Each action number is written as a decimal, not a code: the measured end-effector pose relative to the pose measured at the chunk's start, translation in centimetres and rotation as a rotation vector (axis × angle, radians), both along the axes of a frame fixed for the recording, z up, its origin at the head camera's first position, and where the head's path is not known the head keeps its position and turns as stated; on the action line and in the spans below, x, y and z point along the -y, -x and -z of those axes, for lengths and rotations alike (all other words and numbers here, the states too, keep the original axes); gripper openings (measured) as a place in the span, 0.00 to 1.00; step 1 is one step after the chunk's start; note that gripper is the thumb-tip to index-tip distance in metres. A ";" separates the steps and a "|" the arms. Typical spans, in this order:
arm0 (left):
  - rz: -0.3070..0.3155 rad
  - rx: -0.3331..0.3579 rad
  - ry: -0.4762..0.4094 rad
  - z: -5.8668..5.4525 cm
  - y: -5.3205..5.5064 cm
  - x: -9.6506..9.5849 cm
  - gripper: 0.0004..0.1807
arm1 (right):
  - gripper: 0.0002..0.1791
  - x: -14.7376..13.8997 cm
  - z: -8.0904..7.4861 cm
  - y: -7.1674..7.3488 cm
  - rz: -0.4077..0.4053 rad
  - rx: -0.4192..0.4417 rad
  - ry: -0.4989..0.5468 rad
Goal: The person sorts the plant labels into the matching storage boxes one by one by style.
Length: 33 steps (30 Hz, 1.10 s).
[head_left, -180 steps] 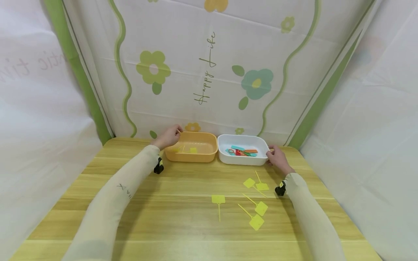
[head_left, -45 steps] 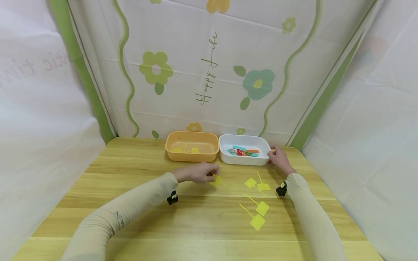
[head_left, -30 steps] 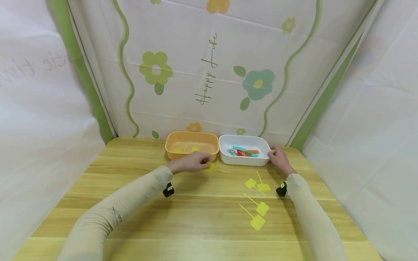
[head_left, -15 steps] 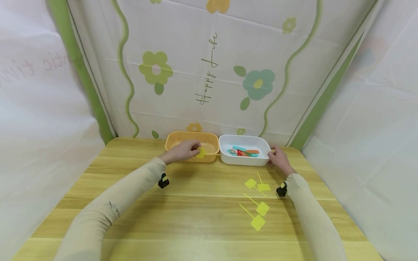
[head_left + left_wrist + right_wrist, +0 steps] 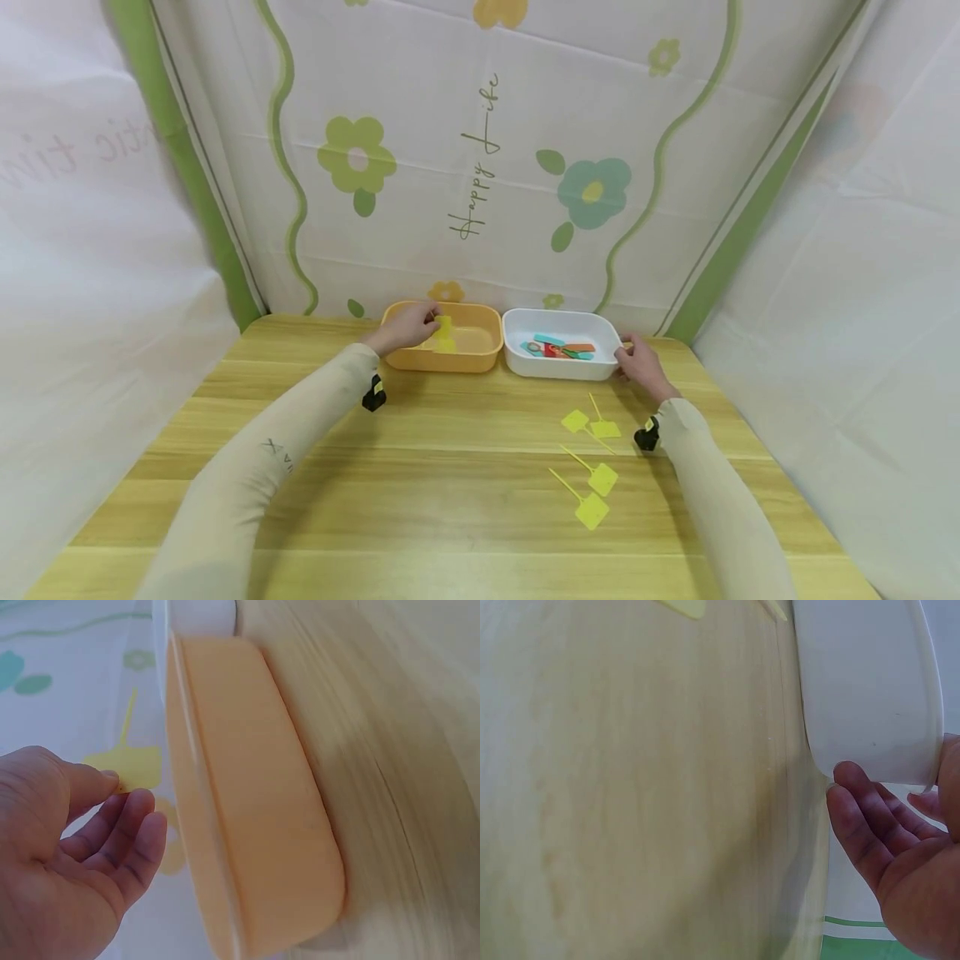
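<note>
My left hand point(image 5: 405, 327) is over the left end of the orange plastic bin point(image 5: 480, 362). Its thumb and fingers pinch a yellow tag point(image 5: 135, 766) by the edge of its square head. The tag's thin stem points away from the fingertips in the left wrist view. Inside that bin, more yellow shows beneath the held tag. My right hand point(image 5: 639, 365) holds the right end of the white plastic bin point(image 5: 562, 368), with fingers against its end wall point(image 5: 874, 742) and the thumb up by the rim.
Several yellow tags with stems lie on the wooden table point(image 5: 420, 500), among them a front one point(image 5: 592, 511). The white bin contains flat blue, orange and red pieces point(image 5: 555, 350). Both bins stand side by side before a flowered curtain point(image 5: 420, 108).
My left hand has picked up a yellow tag from the table and carried it back and left over the orange bin. My right hand stays at the white bin.
</note>
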State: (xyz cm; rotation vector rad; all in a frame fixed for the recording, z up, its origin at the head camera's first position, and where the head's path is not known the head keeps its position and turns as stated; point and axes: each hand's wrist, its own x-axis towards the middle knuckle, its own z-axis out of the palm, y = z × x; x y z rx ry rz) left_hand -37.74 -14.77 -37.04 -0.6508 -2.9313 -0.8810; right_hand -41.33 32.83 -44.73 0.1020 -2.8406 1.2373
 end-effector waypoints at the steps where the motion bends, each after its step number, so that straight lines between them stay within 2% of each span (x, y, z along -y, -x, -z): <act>1: -0.009 -0.003 0.003 0.1 0.3 0.1 0.13 | 0.27 0.0 0.0 0.0 -0.001 0.001 -0.002; 3: -0.024 0.000 0.005 0.3 0.8 0.4 0.13 | 0.27 0.0 0.0 0.0 0.000 0.003 -0.005; 10: -0.062 0.080 -0.051 0.2 2.0 0.8 0.14 | 0.26 0.0 -0.2 0.0 0.001 -0.009 0.018; 14: -0.066 0.084 -0.030 0.4 2.5 0.7 0.15 | 0.26 0.0 -0.2 0.0 0.004 -0.024 0.021; 22: -0.079 0.123 -0.036 1.6 3.1 0.7 0.04 | 0.26 0.0 0.1 0.0 -0.001 -0.002 0.017; 29: -0.105 0.136 -0.043 1.3 3.4 1.0 0.21 | 0.26 0.1 -0.1 -0.1 0.002 -0.003 0.013; 33: -0.153 0.166 -0.065 1.1 3.5 1.3 0.24 | 0.26 0.1 -0.1 -0.1 0.002 0.001 0.019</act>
